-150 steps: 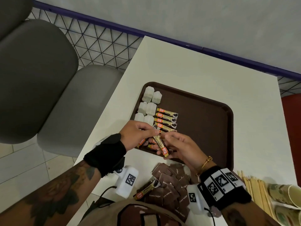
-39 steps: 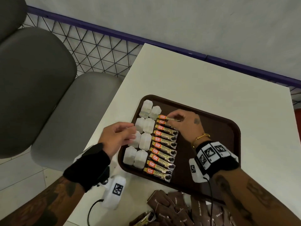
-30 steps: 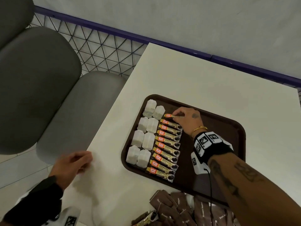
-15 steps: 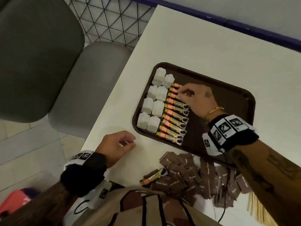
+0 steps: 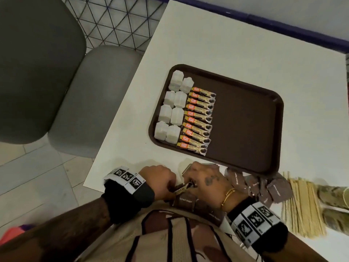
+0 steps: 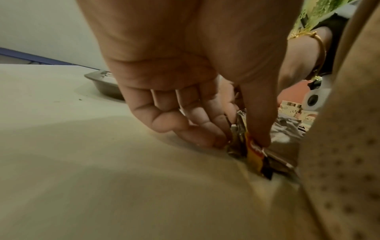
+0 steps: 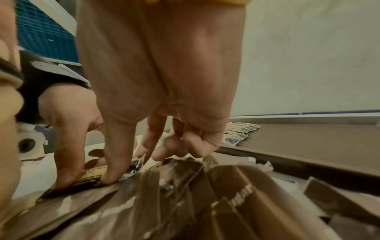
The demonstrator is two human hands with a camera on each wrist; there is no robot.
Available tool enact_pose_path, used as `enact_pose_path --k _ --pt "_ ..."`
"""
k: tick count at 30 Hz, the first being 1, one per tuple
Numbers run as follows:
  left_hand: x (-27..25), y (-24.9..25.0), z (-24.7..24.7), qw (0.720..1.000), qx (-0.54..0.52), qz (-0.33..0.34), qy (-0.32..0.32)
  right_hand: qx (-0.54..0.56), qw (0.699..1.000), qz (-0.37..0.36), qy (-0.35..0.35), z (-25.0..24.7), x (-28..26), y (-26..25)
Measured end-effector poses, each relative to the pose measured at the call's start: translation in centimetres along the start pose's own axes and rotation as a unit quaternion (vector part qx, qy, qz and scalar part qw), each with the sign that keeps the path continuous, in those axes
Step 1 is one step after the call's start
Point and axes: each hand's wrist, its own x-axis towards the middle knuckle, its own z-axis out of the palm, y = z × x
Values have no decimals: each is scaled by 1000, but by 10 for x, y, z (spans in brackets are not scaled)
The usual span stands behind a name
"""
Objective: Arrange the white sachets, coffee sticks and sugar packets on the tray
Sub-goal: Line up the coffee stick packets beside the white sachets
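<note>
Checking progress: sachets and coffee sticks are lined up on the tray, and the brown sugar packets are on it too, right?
Not quite. The head view shows the brown sugar packets heaped on the table, in front of the tray. The sachets and coffee sticks are lined up on it.

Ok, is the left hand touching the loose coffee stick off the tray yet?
Touching. The left wrist view shows the left hand pinching the coffee stick between thumb and fingers, no gap.
</note>
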Motion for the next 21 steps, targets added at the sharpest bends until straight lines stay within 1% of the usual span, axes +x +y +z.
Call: enact_pose_path --k 2,3,4,6,7,8,10,12,14,16,17,18,19,21 --pt "0 -1 -2 1000 -27 -2 15 35 999 19 -12 -3 2 3" --pt "0 -2 -3 999 -48 1 24 77 997 28 -15 -7 3 3" --pt "0 -4 -5 997 -72 6 35 137 990 35 -11 -12 4 3" --pt "-1 -9 -12 986 -152 17 64 272 961 57 8 -24 7 5" --pt "-1 -12 -17 972 -220 17 80 323 944 69 21 -31 8 7" --pt "-2 -15 -23 951 -293 17 95 363 928 80 36 -38 9 9" --pt "-2 -18 -35 901 -416 13 123 430 894 104 64 -51 10 15" --pt "-2 -21 -48 841 -521 11 144 485 860 124 94 -61 12 21" --pt "1 -21 -59 783 -600 24 160 512 842 125 120 -69 13 26" --pt "3 -19 -66 743 -648 32 165 522 833 117 139 -74 13 30" --pt "5 -18 -70 728 -664 35 166 521 832 114 149 -77 13 31" --pt "7 -16 -72 720 -673 38 167 518 833 113 158 -79 13 33" --pt "9 -15 -75 719 -673 41 168 511 836 112 167 -81 13 35" --pt "12 -13 -79 727 -663 43 173 484 850 106 180 -85 13 37"
